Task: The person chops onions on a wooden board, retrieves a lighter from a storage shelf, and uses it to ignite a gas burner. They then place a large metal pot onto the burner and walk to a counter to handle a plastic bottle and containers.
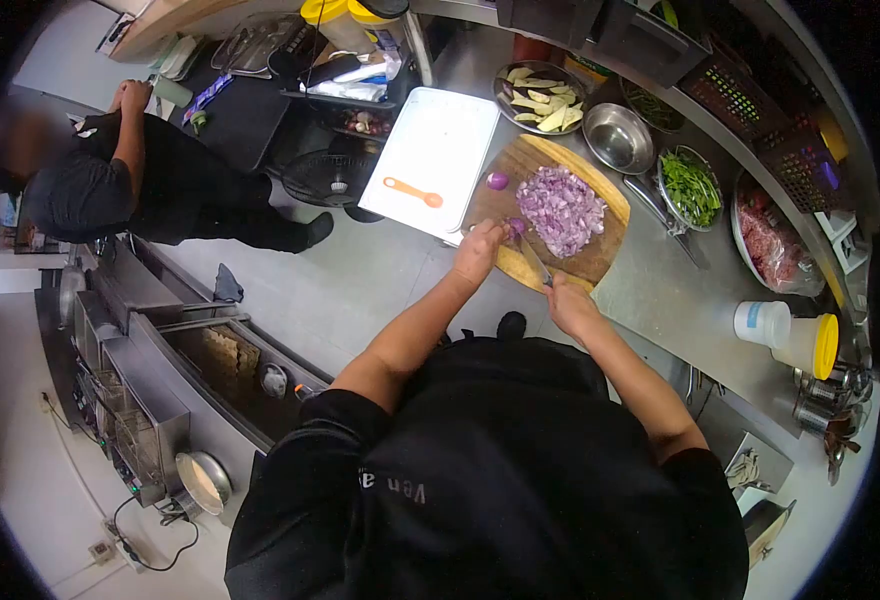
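My right hand [571, 305] is closed round the handle of a knife [537, 262], its blade angled across the wooden cutting board [615, 200]. At the board's left edge my left hand [483, 250] has its fingers bent onto a piece of red onion [516, 228], close beside the blade tip. A heap of chopped red onion [562, 210] covers the middle of the board. Another purple onion piece [497, 181] lies apart at the upper left of the board.
Left of the board is a white tray [440, 130] with an orange spoon [413, 192]. Behind stand a plate of cut eggplant [540, 98], a steel bowl [618, 138], chopped greens [691, 188] and bagged meat [775, 245]. Another person [110, 180] stands at the left.
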The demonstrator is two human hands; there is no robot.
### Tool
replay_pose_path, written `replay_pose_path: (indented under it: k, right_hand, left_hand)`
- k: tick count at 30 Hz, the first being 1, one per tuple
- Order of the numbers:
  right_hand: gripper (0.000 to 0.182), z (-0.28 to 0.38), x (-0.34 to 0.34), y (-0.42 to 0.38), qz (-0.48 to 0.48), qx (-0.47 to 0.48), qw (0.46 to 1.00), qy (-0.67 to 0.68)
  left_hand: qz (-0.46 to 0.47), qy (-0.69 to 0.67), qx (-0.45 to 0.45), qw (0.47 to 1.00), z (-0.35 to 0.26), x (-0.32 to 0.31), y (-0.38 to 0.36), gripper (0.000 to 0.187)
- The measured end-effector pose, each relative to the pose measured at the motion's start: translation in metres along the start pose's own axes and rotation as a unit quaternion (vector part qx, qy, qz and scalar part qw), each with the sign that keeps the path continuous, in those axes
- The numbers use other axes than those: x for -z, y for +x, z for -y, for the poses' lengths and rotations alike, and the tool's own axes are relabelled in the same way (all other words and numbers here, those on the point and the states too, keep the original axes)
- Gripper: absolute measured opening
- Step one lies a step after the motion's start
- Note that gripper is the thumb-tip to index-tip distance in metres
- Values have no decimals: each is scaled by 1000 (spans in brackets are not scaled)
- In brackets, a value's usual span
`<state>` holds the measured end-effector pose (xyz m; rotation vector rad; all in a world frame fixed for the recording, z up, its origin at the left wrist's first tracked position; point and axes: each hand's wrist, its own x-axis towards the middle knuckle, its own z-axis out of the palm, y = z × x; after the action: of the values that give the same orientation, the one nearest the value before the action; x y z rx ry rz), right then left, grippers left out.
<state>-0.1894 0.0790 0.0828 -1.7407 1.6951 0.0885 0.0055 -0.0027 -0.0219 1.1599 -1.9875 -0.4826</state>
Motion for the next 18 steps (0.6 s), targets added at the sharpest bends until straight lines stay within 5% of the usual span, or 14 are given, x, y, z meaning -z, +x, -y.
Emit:
replay_pose_path:
  k: [18]
  right_hand:
    - [33, 0, 9, -11, -37, 9, 999, -17]
  left_hand:
    - [-12, -10, -3, 1000, 2, -2, 2, 16]
